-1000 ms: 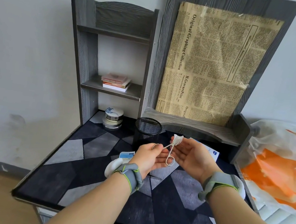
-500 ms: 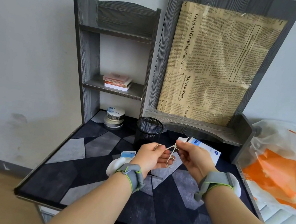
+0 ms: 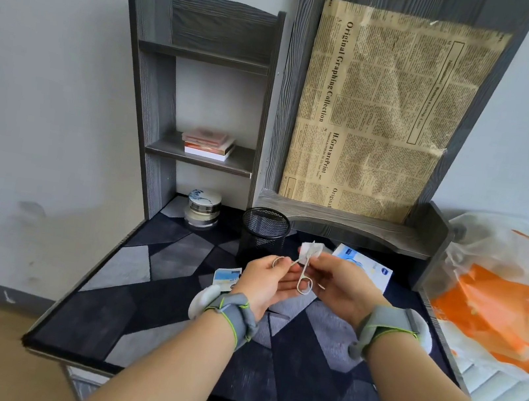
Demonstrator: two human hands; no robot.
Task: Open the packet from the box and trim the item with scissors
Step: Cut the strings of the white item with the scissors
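My left hand [image 3: 264, 280] grips the small scissors [image 3: 305, 269] by their loops. My right hand [image 3: 342, 282] pinches the white pad [image 3: 310, 250] above the desk, at the blade tips. I judge the pad light, soft and floppy, so it is best pinched near the cut.

Jar [image 3: 203, 208] left of mesh cup [image 3: 264, 231] on the desk [image 3: 98, 323]; box [image 3: 363, 268] right of cup; books [image 3: 207, 147] on shelf [image 3: 237, 165] above jar.

Behind my left hand [image 3: 264, 280] and right hand [image 3: 343, 282] I wear grey wrist straps [image 3: 232, 316] edged lime green, each with a white pod [image 3: 201, 299].
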